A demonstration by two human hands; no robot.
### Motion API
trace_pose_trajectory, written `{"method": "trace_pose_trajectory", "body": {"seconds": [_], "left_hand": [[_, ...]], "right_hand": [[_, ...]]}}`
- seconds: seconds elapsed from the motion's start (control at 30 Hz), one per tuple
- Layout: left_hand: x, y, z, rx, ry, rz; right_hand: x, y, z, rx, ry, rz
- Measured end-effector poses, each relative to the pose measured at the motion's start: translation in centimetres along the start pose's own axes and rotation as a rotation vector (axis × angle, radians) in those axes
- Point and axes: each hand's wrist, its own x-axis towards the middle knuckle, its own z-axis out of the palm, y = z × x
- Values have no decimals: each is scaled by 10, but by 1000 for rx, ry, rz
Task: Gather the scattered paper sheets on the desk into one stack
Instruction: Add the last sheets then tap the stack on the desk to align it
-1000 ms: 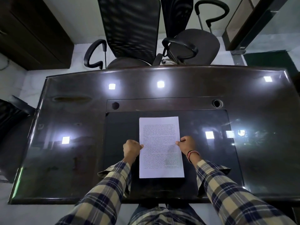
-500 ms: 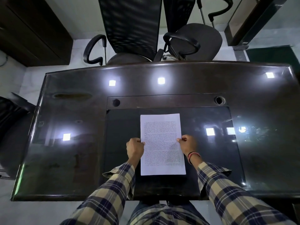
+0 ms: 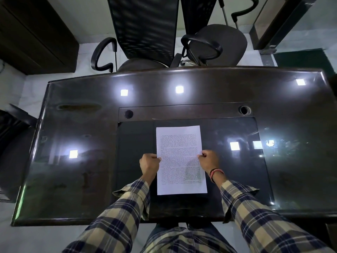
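Pinching the paper [image 3: 180, 159] by its two sides, left hand [image 3: 149, 164] and right hand [image 3: 209, 161] hold it over the table [image 3: 73, 179].

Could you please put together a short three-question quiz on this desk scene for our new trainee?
1. True or false: loose sheets lie scattered across the desk away from the paper stack.
2. Where do the left hand and the right hand hold the paper?
A. both at its top corners
B. one on each long side edge, about midway
C. both at its bottom edge
3. Fill in: beyond the far edge of the desk stand two office ____.

Key
1. False: only the one paper stack shows on the desk.
2. B
3. chairs
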Motion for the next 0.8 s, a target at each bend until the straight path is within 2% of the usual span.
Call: {"method": "trace_pose_trajectory", "body": {"seconds": [0.13,0.2,0.33,0.43,0.53,0.63,0.8], "left_hand": [[3,-1,-1,-19,-44,-14],[2,0,-1,48,-47,50],[-20,0,-3,405,47,486],[-30,1,3,607,3,748],[-28,-5,11,682,-2,813],[-25,-8,23,706,-15,859],[-22,-15,44,786,-7,819]], "right_hand": [[-1,2,-2,-11,-22,-23],[-5,1,-2,-84,-6,-63],[-24,-1,2,-449,113,-414],[-33,-1,10,-627,93,-578],[-33,-2,20,-668,70,-622],[-32,-5,29,-676,99,-589],[-27,-3,47,-726,101,-506]]}}
